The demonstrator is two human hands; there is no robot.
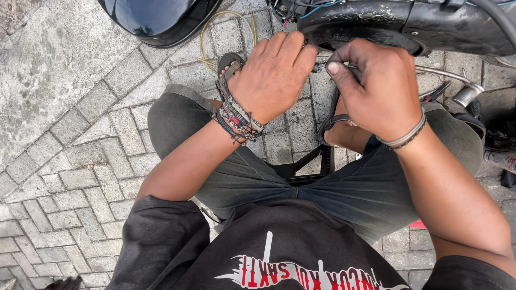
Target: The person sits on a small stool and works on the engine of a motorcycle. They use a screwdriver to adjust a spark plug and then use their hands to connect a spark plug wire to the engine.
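Work mid-way: left hand (pixel 274 72) braces the black motorbike fender (pixel 365 24) edge, right hand (pixel 376 86) pinched shut on a thin metal tool (pixel 352 67) at a hidden fastener; nothing detached yet.

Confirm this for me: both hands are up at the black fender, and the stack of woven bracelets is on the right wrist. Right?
Not quite. The head view shows the bracelets on the left wrist; the right wrist has only a thin band. Both the left hand and right hand are at the black fender.
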